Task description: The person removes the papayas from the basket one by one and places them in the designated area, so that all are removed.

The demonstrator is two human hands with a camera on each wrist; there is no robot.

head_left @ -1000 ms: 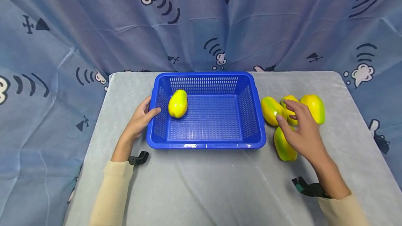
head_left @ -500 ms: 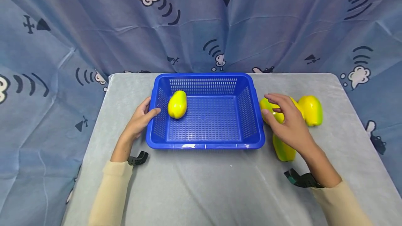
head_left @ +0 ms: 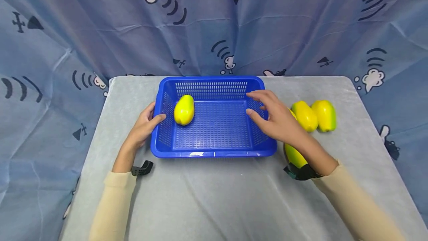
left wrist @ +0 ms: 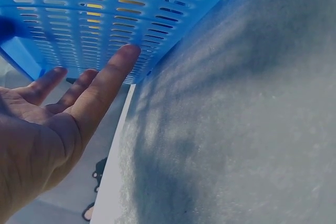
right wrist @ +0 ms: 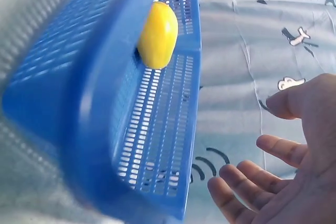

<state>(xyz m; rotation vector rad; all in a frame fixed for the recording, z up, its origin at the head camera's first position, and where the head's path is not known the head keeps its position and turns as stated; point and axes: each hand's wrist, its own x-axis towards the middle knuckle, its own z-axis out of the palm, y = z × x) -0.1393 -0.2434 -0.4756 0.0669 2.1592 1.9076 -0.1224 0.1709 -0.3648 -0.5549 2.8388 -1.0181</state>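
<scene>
A blue plastic basket with slotted walls stands on the table. My left hand grips its left end, thumb over the rim and fingers against the outer wall; the left wrist view shows those fingers along the slots. One glossy yellow-green fruit, mango-like in shape, lies inside near the left wall. Above the basket's right end is my right hand, fingers spread and holding nothing; it appears beside the rim in the right wrist view.
Right of the basket lie more such fruits, two side by side and one nearer the front, partly under the right forearm. Another is mostly hidden behind the right hand. A patterned blue curtain hangs behind the grey-covered table.
My right hand has moved left, from over the loose fruits to over the basket's right end, with nothing in it. The left hand keeps its hold on the basket.
</scene>
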